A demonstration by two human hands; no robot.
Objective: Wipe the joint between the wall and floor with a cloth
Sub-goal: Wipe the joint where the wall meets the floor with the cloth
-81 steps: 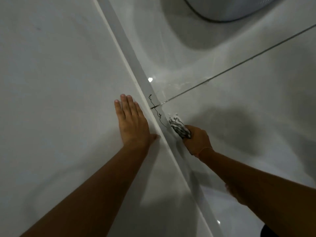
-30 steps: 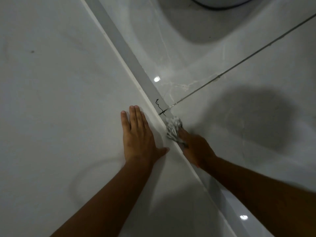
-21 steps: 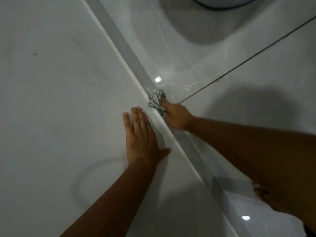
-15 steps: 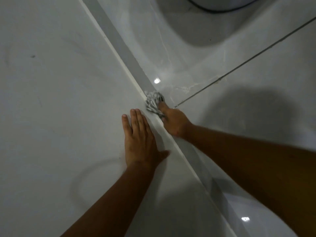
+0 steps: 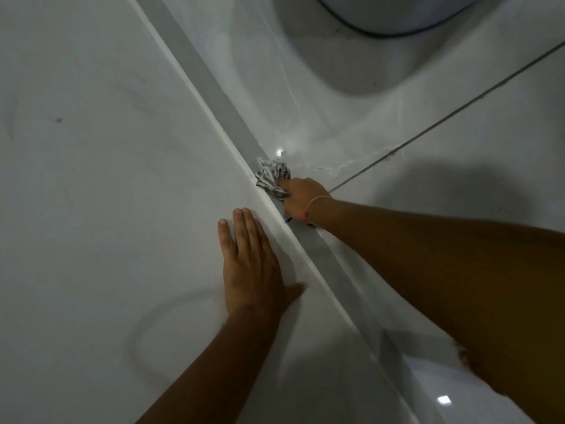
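The joint (image 5: 214,96) between the white wall (image 5: 91,179) and the glossy floor (image 5: 458,148) runs diagonally from upper left to lower right as a grey strip. My right hand (image 5: 302,200) is shut on a crumpled grey-and-white striped cloth (image 5: 272,175) and presses it onto the joint near a dark floor grout line (image 5: 443,123). My left hand (image 5: 250,261) lies flat on the wall just left of the joint, fingers together and extended, holding nothing. A small piece of black scribble (image 5: 289,220) shows under my right hand.
A round white object with a dark rim (image 5: 391,16) stands on the floor at the top and casts a shadow. Light reflections glint on the floor tiles. A faint curved mark (image 5: 159,332) and a small dark speck (image 5: 58,120) show on the wall.
My right hand has slid the cloth up along the joint from below the grout line to above it, covering the black scribble. My left hand has stayed flat on the wall.
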